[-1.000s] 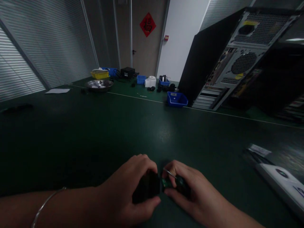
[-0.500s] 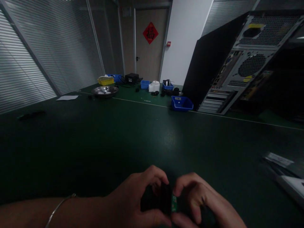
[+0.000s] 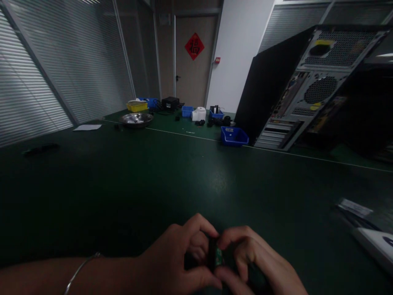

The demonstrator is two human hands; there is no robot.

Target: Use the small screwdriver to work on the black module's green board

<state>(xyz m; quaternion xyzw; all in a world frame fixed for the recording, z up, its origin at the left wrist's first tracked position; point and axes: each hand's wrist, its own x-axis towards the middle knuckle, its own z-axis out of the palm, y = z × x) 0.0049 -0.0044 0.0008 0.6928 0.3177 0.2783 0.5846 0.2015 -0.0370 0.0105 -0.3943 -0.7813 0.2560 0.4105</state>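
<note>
At the bottom middle of the view, my left hand (image 3: pixel 176 254) pinches a small dark piece (image 3: pixel 212 250) between thumb and fingers. My right hand (image 3: pixel 260 252) grips a small green circuit board (image 3: pixel 219 257) by its ends, thumb below and index finger above. The board sits against the right side of the dark piece, and the fingertips of both hands nearly meet around them. Fingers and dim light hide most of the dark piece, so its kind is unclear.
A dark green table (image 3: pixel 153 176) spreads ahead. Farther back are a steel bowl (image 3: pixel 136 119), a blue bin (image 3: pixel 234 137), a yellow basket (image 3: pixel 137 107) and a computer tower (image 3: pixel 276 82). A plastic-wrapped packet (image 3: pixel 356 208) and a white box (image 3: pixel 376 246) lie at right.
My right hand has moved left, bringing the green circuit board up against the dark piece. My left hand stays nearly in place. The view has tilted slightly.
</note>
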